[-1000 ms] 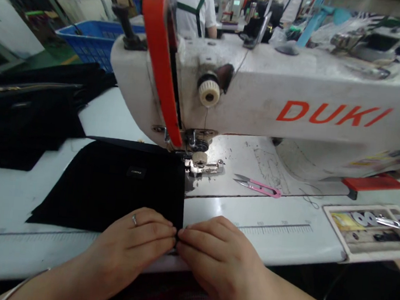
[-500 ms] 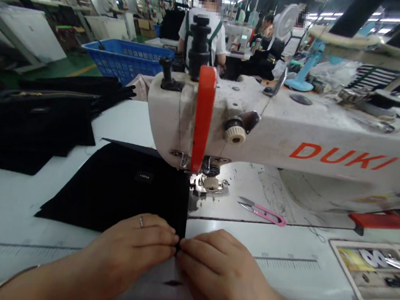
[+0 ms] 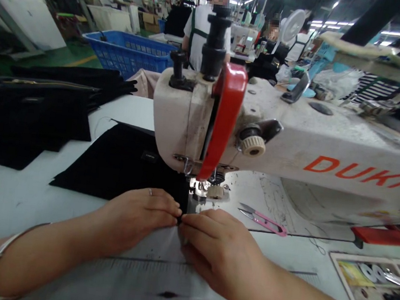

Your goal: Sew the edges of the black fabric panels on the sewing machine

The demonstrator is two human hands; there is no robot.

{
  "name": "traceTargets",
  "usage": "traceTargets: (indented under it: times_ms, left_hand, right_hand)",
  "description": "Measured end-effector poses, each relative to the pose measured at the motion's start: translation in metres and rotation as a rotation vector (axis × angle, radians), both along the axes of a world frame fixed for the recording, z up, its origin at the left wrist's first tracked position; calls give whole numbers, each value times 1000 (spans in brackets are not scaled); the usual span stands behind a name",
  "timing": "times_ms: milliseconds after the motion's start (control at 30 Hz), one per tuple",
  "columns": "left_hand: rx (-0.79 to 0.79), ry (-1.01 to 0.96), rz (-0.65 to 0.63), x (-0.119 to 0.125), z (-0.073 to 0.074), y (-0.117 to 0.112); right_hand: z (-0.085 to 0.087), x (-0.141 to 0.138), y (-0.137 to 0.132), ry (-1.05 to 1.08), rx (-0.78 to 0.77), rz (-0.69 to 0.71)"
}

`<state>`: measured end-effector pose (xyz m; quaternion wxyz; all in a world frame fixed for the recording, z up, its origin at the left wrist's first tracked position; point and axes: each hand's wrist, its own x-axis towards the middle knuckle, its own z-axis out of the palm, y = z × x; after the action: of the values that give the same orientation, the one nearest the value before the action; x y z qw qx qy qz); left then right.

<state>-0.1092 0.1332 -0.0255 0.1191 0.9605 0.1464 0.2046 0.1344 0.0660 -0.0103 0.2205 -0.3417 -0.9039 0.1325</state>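
Observation:
A black fabric piece [image 3: 114, 163] with a small label lies flat on the white sewing table [image 3: 11, 198], its right edge under the presser foot [image 3: 210, 190] of a white DUKI sewing machine [image 3: 292, 149]. My left hand [image 3: 137, 214], with a ring and a bracelet, rests on the fabric's near right corner, fingers pressed together on the edge. My right hand [image 3: 218, 251] meets it fingertip to fingertip, pinching the same corner just in front of the presser foot.
Pink thread snips [image 3: 266, 220] lie on the machine bed to the right. A tray of bobbins [image 3: 371, 279] sits at the right edge. Stacked black fabric [image 3: 34, 110] lies at the left, a blue crate [image 3: 131, 56] behind it. Other people work at machines in the background.
Both hands and the fabric's near corner have moved away from me, close up to the presser foot. My head has shifted left and lower, so the machine head looms nearer.

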Motion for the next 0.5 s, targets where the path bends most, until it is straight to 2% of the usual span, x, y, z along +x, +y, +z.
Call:
traceTargets:
  times_ms: [333,500]
  left_hand:
    - [44,34,52,10,6,38]
    - [35,91,179,15,11,46]
  right_hand:
    - [-7,1,23,15,19,-97]
    - [-13,0,28,30,18,-131]
